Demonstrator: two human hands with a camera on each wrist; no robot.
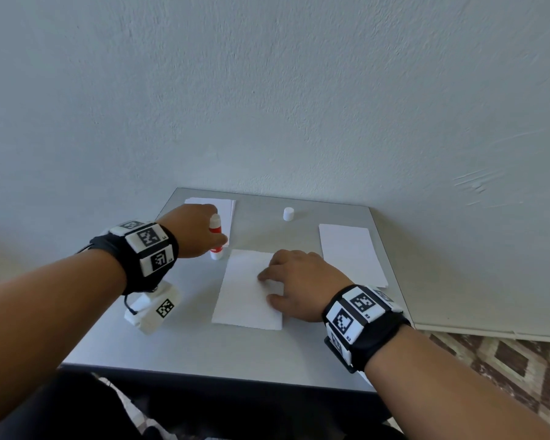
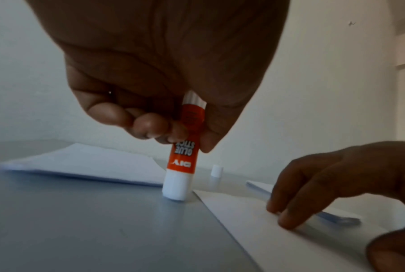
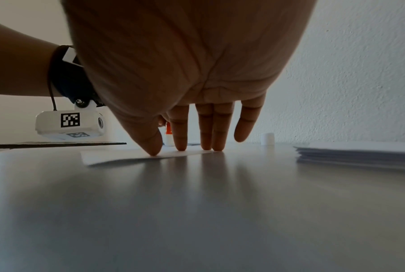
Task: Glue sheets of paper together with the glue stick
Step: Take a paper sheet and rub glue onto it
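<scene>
Left hand (image 1: 193, 230): fingers and thumb pinching the glue stick (image 2: 183, 162), upright, white end on the desk (image 1: 223, 354) just beside the centre sheet (image 1: 245, 300) | Right hand (image 1: 299, 285): fingers spread straight, tips pressing the centre sheet | White cap (image 1: 288, 214): standing apart, near the wall | Paper stacks: far left (image 1: 227, 211), right (image 1: 351, 252).

Soft, even daylight is filling the head view, with the wall (image 1: 267, 90) bowing at the edges. Both wrist views are looking dimmer: the palms are falling into shadow against the bright wall, the table (image 3: 196, 211) is reflecting finger shadows, and the near surfaces are blurring.
</scene>
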